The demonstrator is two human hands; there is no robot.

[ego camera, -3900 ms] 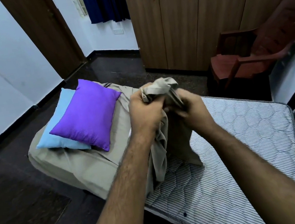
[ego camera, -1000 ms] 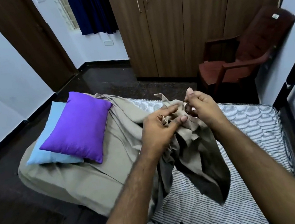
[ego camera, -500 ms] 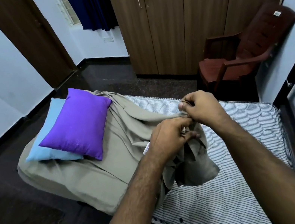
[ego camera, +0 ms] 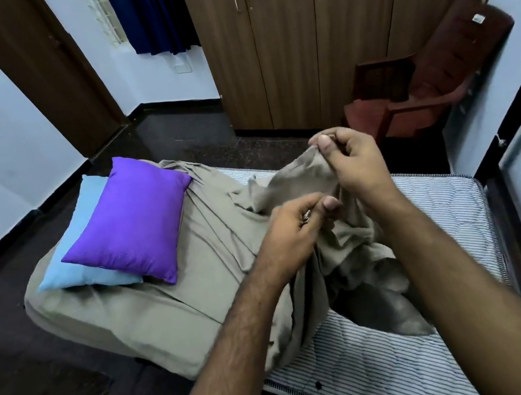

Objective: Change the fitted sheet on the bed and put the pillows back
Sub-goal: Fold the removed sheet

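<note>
Pinching the bunched beige fitted sheet (ego camera: 288, 185) between thumb and fingers, both hands grip it above the striped mattress (ego camera: 385, 360): right hand (ego camera: 350, 160) higher, left hand (ego camera: 295, 226) lower; purple pillow (ego camera: 131, 220) lies atop blue pillow (ego camera: 82, 263) on the still-covered left end.

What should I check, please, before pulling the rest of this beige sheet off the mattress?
1. Left hand pinching the beige sheet: ok.
2. Right hand gripping its raised edge: ok.
3. Near half of striped mattress uncovered: ok.
4. Purple pillow off the sheet: not ok, it lies on it.
5. Blue pillow off the sheet: not ok.
6. Far corners unhooked: cannot tell.
</note>
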